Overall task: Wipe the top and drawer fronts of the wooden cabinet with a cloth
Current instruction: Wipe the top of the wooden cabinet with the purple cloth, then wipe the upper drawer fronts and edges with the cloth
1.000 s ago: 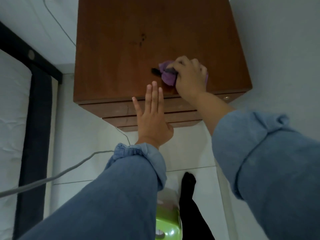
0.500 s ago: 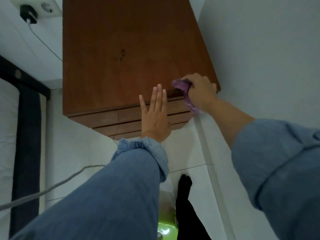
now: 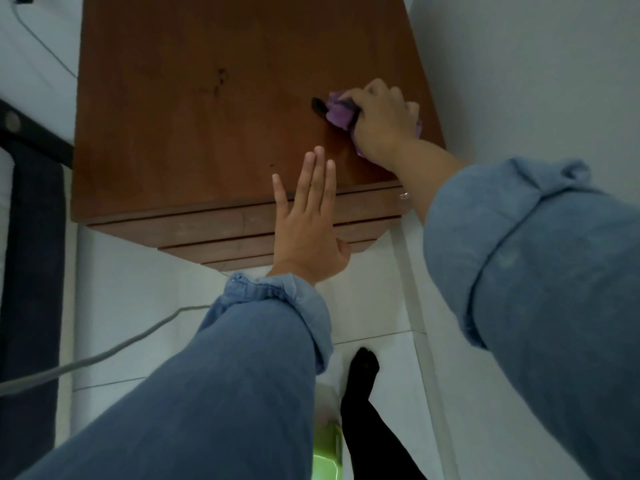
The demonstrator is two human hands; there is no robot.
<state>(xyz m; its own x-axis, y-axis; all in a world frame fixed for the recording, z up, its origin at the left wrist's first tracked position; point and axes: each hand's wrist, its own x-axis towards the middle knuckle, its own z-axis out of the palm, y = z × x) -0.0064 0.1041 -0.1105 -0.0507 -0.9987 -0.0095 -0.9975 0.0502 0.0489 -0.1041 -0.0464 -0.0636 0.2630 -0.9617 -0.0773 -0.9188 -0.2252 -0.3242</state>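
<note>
The brown wooden cabinet (image 3: 194, 109) fills the upper middle of the head view, seen from above, its stepped drawer fronts (image 3: 207, 230) along the near edge. My right hand (image 3: 382, 124) grips a bunched purple cloth (image 3: 337, 114) and presses it on the cabinet top near the right side. A small dark piece sticks out of the cloth to the left. My left hand (image 3: 306, 223) is held flat with straight fingers over the front edge and the drawer fronts, holding nothing.
A white wall stands right of the cabinet. A grey cable (image 3: 104, 355) runs across the white tiled floor. A dark bed frame (image 3: 31, 237) lines the left edge. A green object (image 3: 325, 455) and a black-socked foot (image 3: 362, 372) are below.
My right hand brought the cloth from the front right corner back onto the top, a little further from the edge. My left hand stayed flat at the front edge.
</note>
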